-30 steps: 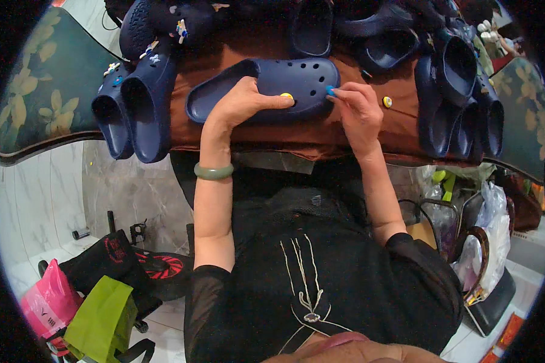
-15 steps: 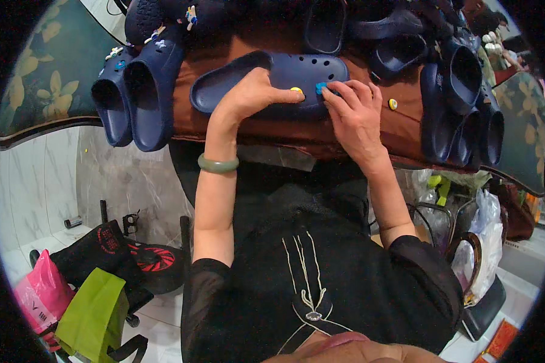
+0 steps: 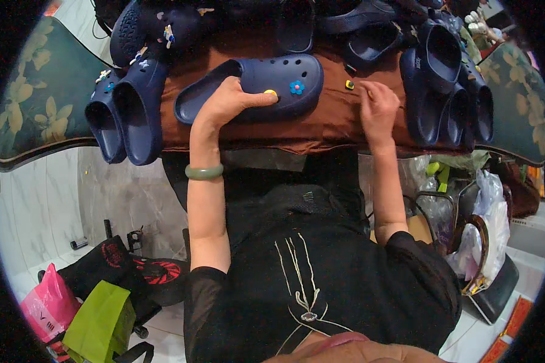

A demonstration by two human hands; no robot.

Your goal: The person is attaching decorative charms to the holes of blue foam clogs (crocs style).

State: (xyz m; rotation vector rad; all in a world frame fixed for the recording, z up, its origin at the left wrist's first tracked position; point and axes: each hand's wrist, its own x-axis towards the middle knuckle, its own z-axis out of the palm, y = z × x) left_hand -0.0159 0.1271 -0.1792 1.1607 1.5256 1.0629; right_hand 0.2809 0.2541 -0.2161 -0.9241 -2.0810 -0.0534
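Over on the far left, a pair of navy clogs (image 3: 124, 115) is parked side by side at the edge of the brown-covered surface (image 3: 339, 124), toes hanging toward the person, with small charms seen on the upper one. Next along, lying lengthwise across the cloth, is the navy clog (image 3: 254, 85) that's being worked on. It is pinned down by the left hand (image 3: 233, 100), fingers spread over its side and thumb stretched along the top, so it's pressed on rather than wrapped around. A green bangle (image 3: 203, 173) is worn on that wrist. Right at the thumb tip a yellow charm (image 3: 270, 92) is seated in the clog's top, and just beside it a blue flower charm (image 3: 296, 88) is plugged in too.

Moving right, a small yellow square charm (image 3: 349, 85) is left loose on the cloth, near the clog's toe but apart from it. Just past that, the right hand (image 3: 378, 109) is rested on the cloth with fingers curled together; whether something tiny is pinched under them can't be told, since the tips are turned away.

Further right, a stack of more navy clogs (image 3: 448, 91) is piled up close to that hand. Down at the lower left on the floor, a pink bag (image 3: 48, 305) and a green bag (image 3: 103, 323) are sat next to each other.
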